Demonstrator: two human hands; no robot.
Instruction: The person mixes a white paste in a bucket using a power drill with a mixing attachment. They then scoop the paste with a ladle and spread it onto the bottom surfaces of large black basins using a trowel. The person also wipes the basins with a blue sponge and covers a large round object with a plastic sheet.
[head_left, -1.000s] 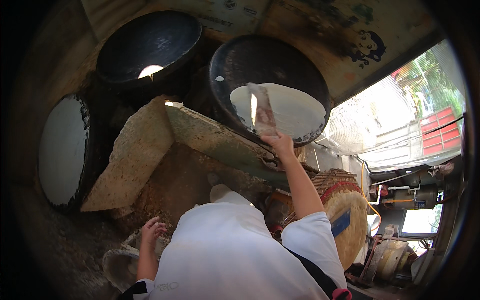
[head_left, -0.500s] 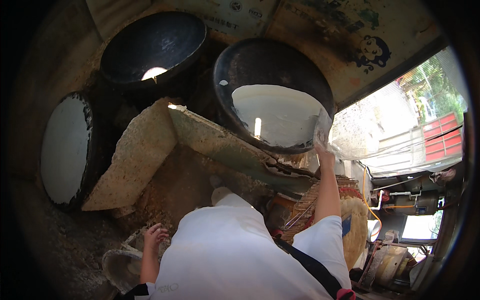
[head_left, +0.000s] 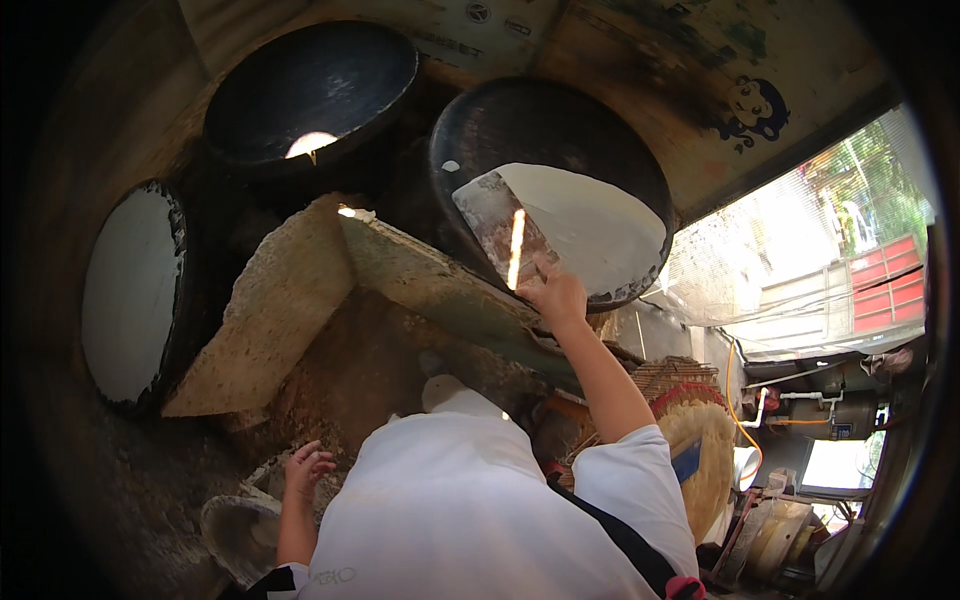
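Note:
My right hand [head_left: 556, 294] is closed around the lower end of a flat rectangular scraper [head_left: 497, 218], smeared with whitish residue. The scraper lies across the left part of a white batter-like layer [head_left: 605, 215] in a wide black round pan [head_left: 540, 120]. A strip of bright light crosses the scraper. Low on the left, my left hand [head_left: 308, 467] hangs in the air with fingers loosely bent and apart, holding nothing. Nearest to it is a pale, worn bucket-like container [head_left: 225, 520].
At the far left stands another black pan [head_left: 170, 330] with a white layer [head_left: 130, 290]. A dark pan [head_left: 310, 85] sits behind. Rough pale slabs [head_left: 270, 300] form a low angled wall before me. Bundled sticks [head_left: 685, 380] and an orange hose [head_left: 738, 400] are at right.
My right hand has swung the scraper from the pan's right edge leftward across the white layer. The left hand has barely moved.

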